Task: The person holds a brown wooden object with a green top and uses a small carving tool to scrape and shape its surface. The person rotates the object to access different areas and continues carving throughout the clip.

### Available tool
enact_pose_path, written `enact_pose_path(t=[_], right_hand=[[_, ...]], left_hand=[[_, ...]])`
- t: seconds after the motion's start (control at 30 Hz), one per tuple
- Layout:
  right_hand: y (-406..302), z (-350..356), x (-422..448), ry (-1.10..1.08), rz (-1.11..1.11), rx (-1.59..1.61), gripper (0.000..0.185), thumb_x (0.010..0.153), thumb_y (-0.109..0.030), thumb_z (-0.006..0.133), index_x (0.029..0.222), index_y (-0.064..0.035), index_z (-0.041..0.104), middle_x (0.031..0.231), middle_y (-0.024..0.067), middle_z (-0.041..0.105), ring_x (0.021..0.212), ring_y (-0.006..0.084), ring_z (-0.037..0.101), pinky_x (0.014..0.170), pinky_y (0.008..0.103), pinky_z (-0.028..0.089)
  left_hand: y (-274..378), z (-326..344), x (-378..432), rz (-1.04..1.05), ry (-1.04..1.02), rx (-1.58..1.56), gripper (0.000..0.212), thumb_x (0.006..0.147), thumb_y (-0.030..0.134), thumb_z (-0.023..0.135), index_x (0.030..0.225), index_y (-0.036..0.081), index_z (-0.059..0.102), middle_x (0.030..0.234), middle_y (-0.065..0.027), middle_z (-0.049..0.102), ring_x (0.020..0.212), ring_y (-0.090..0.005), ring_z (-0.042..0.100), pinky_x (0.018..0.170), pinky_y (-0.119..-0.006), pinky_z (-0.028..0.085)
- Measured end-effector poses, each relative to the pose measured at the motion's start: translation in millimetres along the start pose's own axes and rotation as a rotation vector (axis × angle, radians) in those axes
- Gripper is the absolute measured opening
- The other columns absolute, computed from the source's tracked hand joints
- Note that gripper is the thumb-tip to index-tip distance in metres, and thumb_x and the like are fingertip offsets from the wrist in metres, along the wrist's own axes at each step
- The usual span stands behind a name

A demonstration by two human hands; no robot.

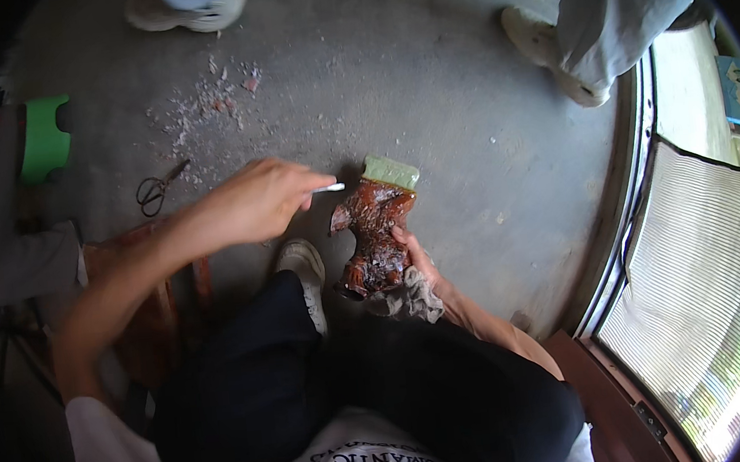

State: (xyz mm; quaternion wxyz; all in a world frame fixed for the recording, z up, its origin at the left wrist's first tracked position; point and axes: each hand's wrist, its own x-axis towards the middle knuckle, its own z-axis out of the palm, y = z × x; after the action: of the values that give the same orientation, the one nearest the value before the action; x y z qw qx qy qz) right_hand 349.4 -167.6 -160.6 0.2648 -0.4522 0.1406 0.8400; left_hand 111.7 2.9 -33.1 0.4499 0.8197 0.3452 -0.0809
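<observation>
My right hand [420, 256] grips a glossy reddish-brown carved figure [380, 230] by its right side, above my knees. A pale green block [391, 173] forms the far end of the figure; its material is unclear. Pale flecks dot the brown surface. Bunched under the figure's near end, against my right hand, is a greyish cloth [416, 296]. To the left of the green block, my left hand [266, 197] pinches a small white stick-like tool [331, 187]. Its tip points at the block but stays apart from it, and most of its length is hidden by my fingers.
Scissors [156, 191] lie on the concrete floor [471, 174], near scattered pale chips [211, 106]. A green plastic piece [46, 138] and a reddish wooden stool [128, 254] stand left. Other people's shoes [188, 11] and a trouser leg [616, 7] are beyond. A doorframe [634, 199] borders the right.
</observation>
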Motion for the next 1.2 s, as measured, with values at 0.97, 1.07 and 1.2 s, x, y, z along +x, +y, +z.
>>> enact_pose_path(t=[0.97, 1.07, 1.2], right_hand=[[10.2, -0.9, 0.8, 0.0, -0.144, 0.089, 0.071, 0.095, -0.044, 0.06, 0.148, -0.0018, 0.041, 0.137, 0.0164, 0.058, 0.119, 0.0288, 0.062, 0.103, 0.045, 0.052], [11.9, -5.4, -0.3, 0.01, -0.137, 0.113, 0.071, 0.095, -0.044, 0.061, 0.148, -0.0018, 0.041, 0.138, 0.0162, 0.057, 0.12, 0.0288, 0.062, 0.104, 0.0449, 0.051], [14.1, -10.7, 3.1, 0.067, -0.13, 0.148, 0.072, 0.095, -0.044, 0.062, 0.148, -0.0008, 0.04, 0.139, 0.0158, 0.057, 0.121, 0.0282, 0.061, 0.106, 0.0444, 0.05]], left_hand=[[-36.6, 28.4, 109.4, 0.122, -0.402, 0.382, 0.004, 0.082, 0.003, 0.072, 0.083, -0.001, 0.071, 0.081, -0.0149, 0.07, 0.084, -0.0351, 0.07, 0.076, -0.045, 0.054], [-34.1, 27.6, 109.9, 0.12, -0.408, 0.39, 0.005, 0.083, 0.005, 0.072, 0.083, 0.0, 0.071, 0.082, -0.0145, 0.07, 0.081, -0.0349, 0.07, 0.076, -0.045, 0.054], [-44.7, 26.7, 111.4, 0.168, -0.384, 0.25, 0.007, 0.085, 0.007, 0.071, 0.083, 0.0, 0.07, 0.078, -0.0144, 0.068, 0.077, -0.0348, 0.068, 0.075, -0.045, 0.054]])
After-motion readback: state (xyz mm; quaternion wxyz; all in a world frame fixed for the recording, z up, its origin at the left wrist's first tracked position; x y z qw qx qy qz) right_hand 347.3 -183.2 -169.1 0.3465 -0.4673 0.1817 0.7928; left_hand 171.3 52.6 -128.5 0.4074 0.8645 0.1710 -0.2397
